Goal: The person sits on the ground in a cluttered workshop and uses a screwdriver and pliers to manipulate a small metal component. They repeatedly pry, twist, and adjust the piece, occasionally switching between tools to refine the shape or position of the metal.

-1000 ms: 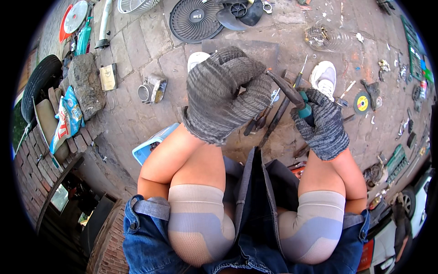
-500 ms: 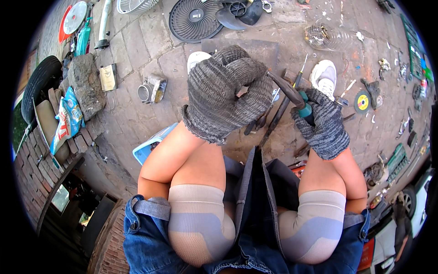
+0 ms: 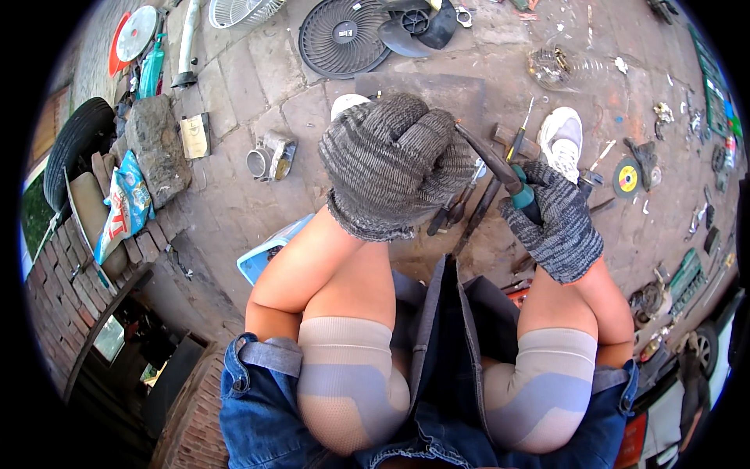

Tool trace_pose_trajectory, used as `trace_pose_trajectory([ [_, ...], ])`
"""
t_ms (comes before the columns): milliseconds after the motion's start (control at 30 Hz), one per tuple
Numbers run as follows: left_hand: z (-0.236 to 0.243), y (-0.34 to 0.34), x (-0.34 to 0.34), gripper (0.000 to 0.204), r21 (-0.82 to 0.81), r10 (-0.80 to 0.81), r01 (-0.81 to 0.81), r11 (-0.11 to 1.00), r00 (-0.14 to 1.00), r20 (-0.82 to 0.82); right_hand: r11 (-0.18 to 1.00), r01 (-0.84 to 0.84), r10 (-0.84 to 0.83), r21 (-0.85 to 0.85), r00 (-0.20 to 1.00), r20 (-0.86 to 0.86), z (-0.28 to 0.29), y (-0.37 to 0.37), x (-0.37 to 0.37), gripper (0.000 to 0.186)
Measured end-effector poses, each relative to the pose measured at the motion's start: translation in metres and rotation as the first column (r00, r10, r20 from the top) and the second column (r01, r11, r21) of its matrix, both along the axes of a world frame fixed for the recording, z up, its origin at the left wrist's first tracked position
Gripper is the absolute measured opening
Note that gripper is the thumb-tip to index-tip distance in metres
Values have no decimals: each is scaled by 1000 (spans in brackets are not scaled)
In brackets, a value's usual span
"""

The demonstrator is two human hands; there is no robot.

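Note:
My left hand (image 3: 394,168), in a grey knitted glove, is curled into a closed grip, its back facing up. Whatever its fingers hold is hidden beneath them. My right hand (image 3: 555,219), gloved the same way, is closed around the green handle of dark metal pliers (image 3: 498,166). Their tip points up and left, ending right beside the left hand's fingers; whether it touches anything there I cannot tell. Below and between the hands, several dark long-handled tools (image 3: 478,213) lie on the paving. A thin screwdriver (image 3: 518,141) lies just past the right hand.
Beyond my hands lie a flat dark plate (image 3: 461,92), a round black fan grille (image 3: 344,39) and fan blades (image 3: 416,27). A clear plastic bottle (image 3: 566,70) and a cutting disc (image 3: 626,178) are at right. Leftward are a metal fitting (image 3: 272,156), a blue bin (image 3: 254,266) and a rock (image 3: 156,148).
My left hand has rolled slightly, and the gap that showed between its thumb and fingers is covered now. The pliers stay in my right hand. The whole view has shifted a little.

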State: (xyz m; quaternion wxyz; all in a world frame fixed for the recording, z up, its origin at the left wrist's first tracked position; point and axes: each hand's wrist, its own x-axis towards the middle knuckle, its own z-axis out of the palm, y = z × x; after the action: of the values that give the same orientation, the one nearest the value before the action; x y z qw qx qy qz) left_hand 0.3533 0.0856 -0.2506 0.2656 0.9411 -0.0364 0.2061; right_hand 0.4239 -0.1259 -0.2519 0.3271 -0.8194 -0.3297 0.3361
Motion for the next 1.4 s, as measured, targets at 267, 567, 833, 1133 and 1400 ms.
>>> trace_pose_trajectory([
  [267,-3,-3,-2,27,186,45,-56,981,997,62,988,-54,59,-143,998,33,-4,-4,-3,28],
  [567,1,-8,-8,18,-587,13,-162,793,968,-250,984,-77,82,-158,996,21,-9,-10,-5,30],
  [833,1,-8,-4,19,-449,46,-105,888,989,-141,998,-53,56,38,995,-80,-17,-13,-4,31],
  [1133,-5,-12,1,23,-218,107,-104,970,994,4,998,-27,22,-57,996,-87,-15,-9,-4,35],
  [1400,-10,-8,0,22,-255,98,-102,962,995,-27,999,28,-32,-39,994,-107,-10,-9,-4,37],
])
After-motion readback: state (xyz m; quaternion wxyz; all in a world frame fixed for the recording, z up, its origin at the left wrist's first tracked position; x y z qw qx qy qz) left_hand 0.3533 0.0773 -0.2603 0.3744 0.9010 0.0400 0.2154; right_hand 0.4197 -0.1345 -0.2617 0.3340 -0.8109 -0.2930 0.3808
